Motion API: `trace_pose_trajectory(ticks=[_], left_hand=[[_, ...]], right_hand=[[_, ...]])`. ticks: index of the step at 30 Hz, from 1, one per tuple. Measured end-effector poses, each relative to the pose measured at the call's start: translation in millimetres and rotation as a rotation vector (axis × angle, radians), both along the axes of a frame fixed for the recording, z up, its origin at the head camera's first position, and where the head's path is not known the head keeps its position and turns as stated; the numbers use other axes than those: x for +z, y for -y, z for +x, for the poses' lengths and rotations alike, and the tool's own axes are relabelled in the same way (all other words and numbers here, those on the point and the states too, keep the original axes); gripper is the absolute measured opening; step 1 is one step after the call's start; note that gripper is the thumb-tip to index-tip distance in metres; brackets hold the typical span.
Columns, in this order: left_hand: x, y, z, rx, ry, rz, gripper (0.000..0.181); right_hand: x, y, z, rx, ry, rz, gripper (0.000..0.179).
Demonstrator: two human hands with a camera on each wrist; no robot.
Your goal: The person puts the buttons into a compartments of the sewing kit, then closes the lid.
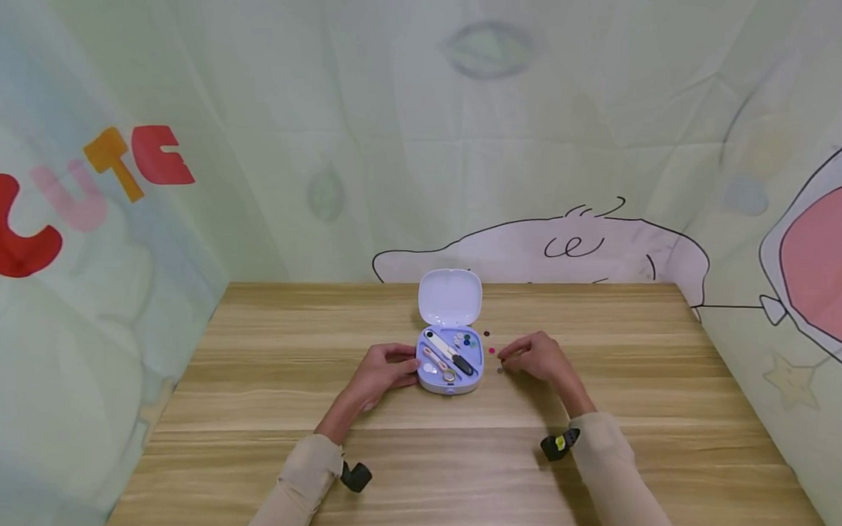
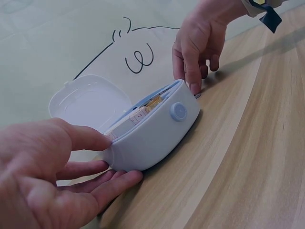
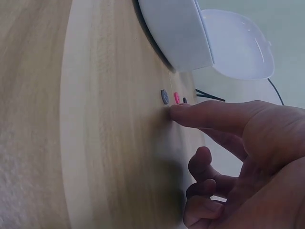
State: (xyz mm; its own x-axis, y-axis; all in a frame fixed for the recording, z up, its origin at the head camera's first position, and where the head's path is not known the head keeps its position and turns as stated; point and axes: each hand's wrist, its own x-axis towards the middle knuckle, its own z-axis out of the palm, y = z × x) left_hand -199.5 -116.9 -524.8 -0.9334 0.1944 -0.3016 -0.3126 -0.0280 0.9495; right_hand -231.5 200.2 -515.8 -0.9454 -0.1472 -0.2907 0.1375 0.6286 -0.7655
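A small pale blue and white hinged box (image 1: 450, 389) stands on the table with its white lid (image 1: 451, 296) raised. Inside lie a white tool with a black handle (image 1: 462, 365), a pinkish tool (image 1: 435, 357) and several small buttons (image 1: 467, 340). My left hand (image 1: 384, 374) rests its fingers against the box's left side. To the right of the box, my right hand (image 1: 538, 355) has its fingertips down near the tabletop. Beside them lie a grey button (image 3: 164, 97), a pink button (image 3: 177, 98) and a dark button (image 1: 486, 333). No button shows between these fingers.
The wood-grain table (image 1: 282, 459) ends at a printed fabric backdrop (image 1: 292, 173) behind and at both sides. A strip printed with numbers (image 2: 138, 117) shows inside the box. Black wrist cameras (image 1: 356, 477) sit on both beige sleeves.
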Motion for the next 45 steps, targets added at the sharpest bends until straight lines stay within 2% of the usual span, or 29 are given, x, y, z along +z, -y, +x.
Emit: trace_pose_trajectory(ticks=[18, 38, 45], left_hand=[[-1.3, 0.9, -0.3, -0.006, 0.002, -0.011, 0.034], [-1.9, 0.9, -0.5, -0.006, 0.014, -0.021, 0.035], [-1.4, 0.1, -0.8, -0.005, 0.002, -0.003, 0.034]], right_hand=[[2.1, 3.6, 0.1, -0.029, -0.001, 0.035, 0.002], [6.3, 6.5, 1.5, 0.005, 0.010, 0.031, 0.005], [10.3, 7.6, -1.9, 0.022, -0.022, 0.000, 0.008]])
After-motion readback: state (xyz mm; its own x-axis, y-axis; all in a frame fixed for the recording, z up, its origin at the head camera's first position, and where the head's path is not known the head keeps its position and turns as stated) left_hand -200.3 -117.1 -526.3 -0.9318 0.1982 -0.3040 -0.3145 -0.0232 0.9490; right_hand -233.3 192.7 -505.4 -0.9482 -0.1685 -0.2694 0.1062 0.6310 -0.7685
